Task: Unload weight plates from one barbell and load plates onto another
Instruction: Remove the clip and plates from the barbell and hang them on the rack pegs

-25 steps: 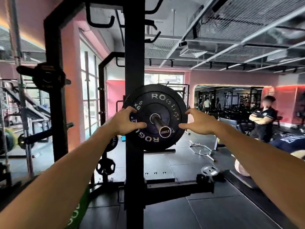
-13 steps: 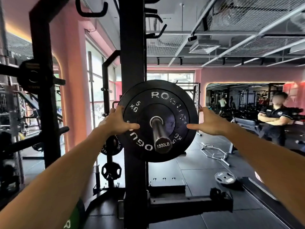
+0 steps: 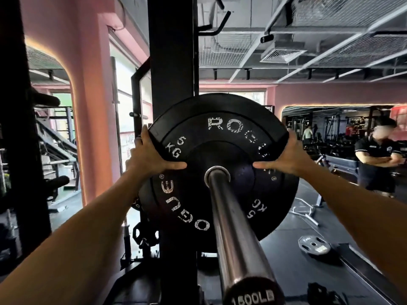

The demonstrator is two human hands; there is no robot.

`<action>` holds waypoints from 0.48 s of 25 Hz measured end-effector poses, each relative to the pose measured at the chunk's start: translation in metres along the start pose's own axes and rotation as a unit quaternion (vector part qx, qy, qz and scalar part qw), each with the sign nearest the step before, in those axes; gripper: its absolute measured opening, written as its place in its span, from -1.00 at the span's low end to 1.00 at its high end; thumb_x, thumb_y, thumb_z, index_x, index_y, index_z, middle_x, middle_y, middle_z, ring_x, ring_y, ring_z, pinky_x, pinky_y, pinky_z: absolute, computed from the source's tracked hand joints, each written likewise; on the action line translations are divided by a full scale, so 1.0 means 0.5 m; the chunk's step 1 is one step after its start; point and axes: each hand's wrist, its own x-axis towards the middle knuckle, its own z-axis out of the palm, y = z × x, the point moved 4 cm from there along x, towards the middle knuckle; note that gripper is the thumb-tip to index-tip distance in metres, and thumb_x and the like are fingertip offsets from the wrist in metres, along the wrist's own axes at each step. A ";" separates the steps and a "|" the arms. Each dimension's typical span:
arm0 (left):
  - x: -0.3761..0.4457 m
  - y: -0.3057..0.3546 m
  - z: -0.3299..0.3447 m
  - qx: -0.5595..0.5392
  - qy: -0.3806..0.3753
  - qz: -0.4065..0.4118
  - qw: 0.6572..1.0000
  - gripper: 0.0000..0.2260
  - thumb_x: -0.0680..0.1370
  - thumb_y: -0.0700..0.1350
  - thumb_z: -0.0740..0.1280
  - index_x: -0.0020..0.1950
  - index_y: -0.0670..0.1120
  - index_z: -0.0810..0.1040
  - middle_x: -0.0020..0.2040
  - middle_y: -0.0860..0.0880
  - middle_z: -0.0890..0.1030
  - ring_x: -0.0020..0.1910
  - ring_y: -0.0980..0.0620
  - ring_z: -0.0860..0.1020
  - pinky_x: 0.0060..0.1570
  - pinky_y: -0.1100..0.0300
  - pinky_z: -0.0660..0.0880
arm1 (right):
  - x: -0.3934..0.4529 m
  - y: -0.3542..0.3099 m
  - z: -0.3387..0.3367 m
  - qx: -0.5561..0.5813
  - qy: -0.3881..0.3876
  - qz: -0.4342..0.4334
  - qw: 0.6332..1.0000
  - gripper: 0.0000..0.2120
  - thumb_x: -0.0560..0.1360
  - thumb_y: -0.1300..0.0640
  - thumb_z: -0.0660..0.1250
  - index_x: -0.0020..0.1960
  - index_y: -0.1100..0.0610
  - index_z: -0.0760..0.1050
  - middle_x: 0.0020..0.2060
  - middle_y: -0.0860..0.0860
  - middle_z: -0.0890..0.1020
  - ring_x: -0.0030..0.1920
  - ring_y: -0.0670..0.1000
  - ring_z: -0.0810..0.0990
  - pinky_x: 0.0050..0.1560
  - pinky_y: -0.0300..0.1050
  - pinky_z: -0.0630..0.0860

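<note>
Behind the plate we see a black steel rack upright (image 3: 171,62); a small grey plate (image 3: 314,245) lies on the floor. The round black rubber 5 KG bumper plate (image 3: 220,168), white-lettered, sits on the chrome barbell sleeve (image 3: 233,227). Our left hand (image 3: 152,159) and right hand (image 3: 286,159) clamp its rim, thumbs across its face.

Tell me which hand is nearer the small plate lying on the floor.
Right. The right hand grips the bumper plate's right edge, above the floor plate; the left hand grips the opposite edge, farther away.
</note>
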 end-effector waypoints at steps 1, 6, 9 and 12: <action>0.007 -0.005 0.008 -0.020 0.020 0.008 1.000 0.41 -0.03 0.30 0.63 0.58 0.01 -0.17 0.53 -0.19 0.14 0.46 -0.28 0.23 0.36 -0.24 0.29 | 0.010 0.006 0.007 0.035 0.020 0.001 0.999 0.51 -0.28 -0.43 0.56 0.51 0.04 -0.01 0.44 0.11 0.28 0.45 0.15 0.29 0.42 0.17 0.31; 0.022 -0.021 0.016 -0.052 0.056 -0.016 0.997 0.33 -0.23 0.37 0.57 0.40 -0.11 0.14 0.32 -0.15 0.33 0.35 -0.24 0.33 0.29 -0.21 0.36 | 0.013 0.012 0.006 0.096 0.046 0.022 0.994 0.14 -0.06 -0.10 0.70 0.32 0.14 0.15 0.26 0.06 0.48 0.27 0.09 0.48 0.23 -0.08 0.41; 0.011 -0.014 0.003 -0.065 0.040 -0.028 0.997 0.28 -0.22 0.31 0.60 0.36 -0.13 0.16 0.29 -0.15 0.32 0.34 -0.23 0.31 0.28 -0.20 0.38 | -0.008 0.009 -0.005 0.078 0.051 0.025 0.995 0.09 0.01 -0.07 0.70 0.33 0.16 0.14 0.27 0.08 0.49 0.28 0.12 0.48 0.21 -0.07 0.39; -0.026 0.000 -0.032 -0.064 0.039 -0.023 0.997 0.28 -0.20 0.30 0.61 0.36 -0.14 0.15 0.30 -0.16 0.32 0.35 -0.23 0.31 0.27 -0.22 0.39 | -0.051 -0.001 -0.030 0.078 0.050 0.024 0.995 0.09 0.03 -0.08 0.69 0.34 0.16 0.14 0.28 0.08 0.48 0.29 0.12 0.46 0.22 -0.07 0.38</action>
